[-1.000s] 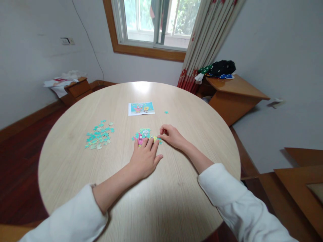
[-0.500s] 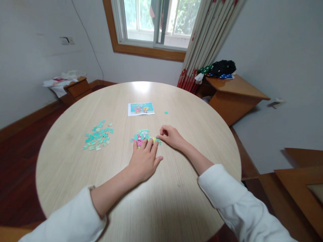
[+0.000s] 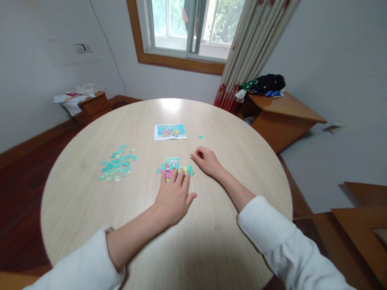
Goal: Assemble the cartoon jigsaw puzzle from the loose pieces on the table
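A partly joined jigsaw puzzle with cartoon figures lies near the middle of the round table. Across its lower part rests my left hand, flat and open, its spread fingertips covering some of the pieces. To the right of the puzzle and apart from it is my right hand, with curled fingers and the thumb side pointing left; no piece shows in it. Beyond that hand lies a single teal puzzle piece. Behind the puzzle sits a printed reference picture showing the same figures.
Many loose teal and pale puzzle pieces are spread on the left of the round wooden table. Past the table, a wooden cabinet with dark cloth on it stands at the right, and a small stand with papers at the left.
My right hand has drawn away from the puzzle's right edge, up and slightly right. My left hand stays on the puzzle. The whole view has shifted slightly.
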The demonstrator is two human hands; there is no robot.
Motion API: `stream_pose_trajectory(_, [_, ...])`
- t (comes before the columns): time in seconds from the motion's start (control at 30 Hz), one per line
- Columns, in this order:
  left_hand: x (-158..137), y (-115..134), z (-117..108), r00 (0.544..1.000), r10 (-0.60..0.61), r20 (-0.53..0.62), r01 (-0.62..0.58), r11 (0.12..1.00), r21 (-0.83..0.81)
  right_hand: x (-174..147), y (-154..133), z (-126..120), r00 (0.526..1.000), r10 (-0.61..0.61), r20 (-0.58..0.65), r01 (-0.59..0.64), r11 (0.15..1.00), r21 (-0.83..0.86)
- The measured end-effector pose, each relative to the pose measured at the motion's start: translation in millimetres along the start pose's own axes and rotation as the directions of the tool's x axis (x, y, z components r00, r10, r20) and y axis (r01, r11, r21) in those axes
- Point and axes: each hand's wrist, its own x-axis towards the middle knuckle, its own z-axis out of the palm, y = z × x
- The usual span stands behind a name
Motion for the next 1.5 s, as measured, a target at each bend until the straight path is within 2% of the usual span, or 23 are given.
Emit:
stream_pose_trajectory(0.23, [-0.9, 0.9, 0.4, 1.000, -0.001, 0.011, 0.001, 1.000, -0.010, 26.2, 23.3, 2.9, 0.994, -0.004, -0.110, -0.013, 0.989, -0.146])
stream_pose_trajectory(0.4, [-1.2, 1.2, 0.8, 1.000, -0.011, 0.016, 0.011, 1.000, -0.012, 44.4, 37.2, 6.3, 0.977, 0.087, -0.195, -0.148, 0.932, -0.330])
stream_pose_trajectory(0.6, [-1.1, 2.6, 0.6, 0.999, -0.026, 0.039, 0.027, 0.999, -0.030, 52.5, 38.8, 9.4, 0.968, 0.164, -0.191, -0.235, 0.860, -0.453])
stream_pose_trajectory(0.7, [-1.2, 3.2, -0.3, 0.998, -0.031, 0.055, 0.034, 0.999, -0.039, 52.4, 38.7, 7.9, 0.973, 0.148, -0.177, -0.212, 0.875, -0.434])
stream_pose_trajectory(0.93, [-1.4, 1.2, -1.8, 0.997, -0.024, 0.068, 0.028, 0.998, -0.053, 52.5, 41.0, 4.9, 0.999, -0.006, -0.035, -0.006, 0.945, -0.327])
stream_pose_trajectory(1.17, [-1.8, 0.0, 0.7, 0.999, -0.008, 0.047, 0.011, 0.998, -0.063, 51.6, 38.1, 7.2, 0.997, 0.030, -0.067, -0.054, 0.916, -0.398])
stream_pose_trajectory(1.5, [-0.1, -3.0, -3.5, 1.000, -0.007, 0.021, 0.009, 0.997, -0.080, 50.6, 39.1, 7.2, 0.998, -0.005, -0.067, -0.020, 0.931, -0.364])
